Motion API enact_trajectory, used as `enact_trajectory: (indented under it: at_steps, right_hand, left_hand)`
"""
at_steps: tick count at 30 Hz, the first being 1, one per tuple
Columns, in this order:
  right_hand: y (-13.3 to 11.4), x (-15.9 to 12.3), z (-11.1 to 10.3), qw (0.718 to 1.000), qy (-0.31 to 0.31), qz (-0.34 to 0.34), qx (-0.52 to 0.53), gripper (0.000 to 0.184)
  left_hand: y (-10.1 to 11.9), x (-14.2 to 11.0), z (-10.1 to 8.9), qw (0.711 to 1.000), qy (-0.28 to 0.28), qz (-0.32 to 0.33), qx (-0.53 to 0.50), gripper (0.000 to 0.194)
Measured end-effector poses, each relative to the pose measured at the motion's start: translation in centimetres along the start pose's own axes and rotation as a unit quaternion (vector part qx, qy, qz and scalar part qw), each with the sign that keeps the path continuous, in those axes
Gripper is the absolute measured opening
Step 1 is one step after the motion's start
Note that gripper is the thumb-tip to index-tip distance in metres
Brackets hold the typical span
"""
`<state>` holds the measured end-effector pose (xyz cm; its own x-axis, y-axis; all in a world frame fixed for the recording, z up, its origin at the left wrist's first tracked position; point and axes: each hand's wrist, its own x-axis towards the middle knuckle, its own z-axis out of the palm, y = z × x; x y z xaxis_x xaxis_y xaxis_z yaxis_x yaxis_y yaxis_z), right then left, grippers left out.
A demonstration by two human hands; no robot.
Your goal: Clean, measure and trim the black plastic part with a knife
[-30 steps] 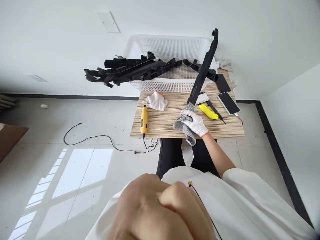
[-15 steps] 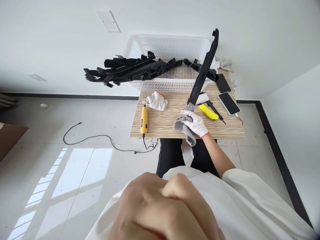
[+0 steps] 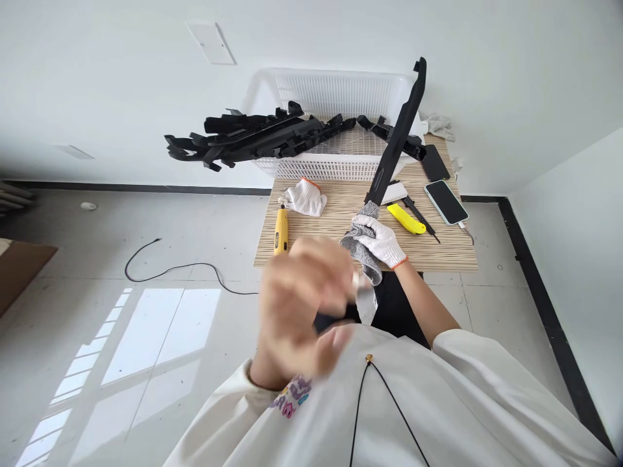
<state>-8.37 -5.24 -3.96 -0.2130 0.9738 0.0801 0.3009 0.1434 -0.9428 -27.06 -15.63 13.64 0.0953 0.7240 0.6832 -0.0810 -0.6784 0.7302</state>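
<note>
My right hand (image 3: 378,239) wears a white knit glove and grips a grey cloth (image 3: 361,253) wrapped round the lower end of a long black plastic part (image 3: 398,133). That part stands tilted on the small wooden table (image 3: 321,237), its top leaning back to the right over the basket. My left hand (image 3: 302,305) is bare and blurred by motion, close to the camera in front of my chest. Its fingers look curled, and I cannot make out whether anything is in them.
A white mesh basket (image 3: 335,87) at the table's back holds several black plastic parts (image 3: 257,136) sticking out left. On the table lie a white glove (image 3: 304,196), a yellow rotary tool (image 3: 281,230), a yellow utility knife (image 3: 405,218), a thin black tool and two phones (image 3: 444,201). A black cable (image 3: 185,266) runs over the floor.
My left hand has moved away from the lens and up toward the table's front edge, showing my wrist and sleeve. My right hand and the black part have stayed still.
</note>
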Motion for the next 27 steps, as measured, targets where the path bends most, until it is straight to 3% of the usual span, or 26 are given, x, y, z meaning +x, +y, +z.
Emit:
enact_trajectory:
  at_steps: [1,2,5,6,8,13,16,19,24,27]
  right_hand:
    - [0.1,0.1,0.0,1.000,-0.001,-0.001,0.000,0.044]
    - [0.1,0.1,0.0,1.000,-0.002,-0.004,-0.001,0.042]
    - [0.4,0.3,0.0,1.000,-0.005,-0.009,0.001,0.037]
    - [0.4,0.3,0.0,1.000,-0.007,-0.009,0.003,0.035]
    - [0.3,0.3,0.0,1.000,-0.008,-0.007,0.006,0.033]
    - [-0.8,0.1,-0.1,0.999,0.015,-0.024,0.016,0.033]
    - [-1.5,0.6,0.2,0.995,0.079,-0.038,0.039,0.037]
    - [-1.7,1.2,0.9,0.991,0.125,-0.017,0.048,0.043]
    - [-1.4,0.6,2.8,0.985,0.168,0.010,0.037,0.046]
    - [-2.1,-0.5,3.3,0.983,0.165,0.069,0.028,0.054]
  left_hand:
    - [-2.6,0.1,-0.3,1.000,-0.004,0.016,-0.014,0.021]
    - [-5.4,0.0,-0.6,1.000,0.012,-0.012,-0.012,0.023]
    - [-12.5,-1.8,-1.2,0.981,0.113,-0.159,0.020,0.041]
    - [-14.2,-2.5,-1.4,0.968,0.150,-0.198,0.041,0.051]
    - [-16.4,-4.0,-1.7,0.947,0.163,-0.261,0.091,0.061]
    - [-18.2,-6.2,-1.8,0.945,0.040,-0.299,0.127,0.053]
    - [-19.0,-7.0,-1.4,0.953,-0.042,-0.285,0.091,0.062]
    - [-19.7,-7.7,-0.9,0.938,-0.117,-0.293,0.143,0.072]
    - [-20.0,-7.9,-1.0,0.933,-0.093,-0.314,0.152,0.058]
    - [-20.0,-7.6,-1.2,0.932,-0.098,-0.305,0.171,0.054]
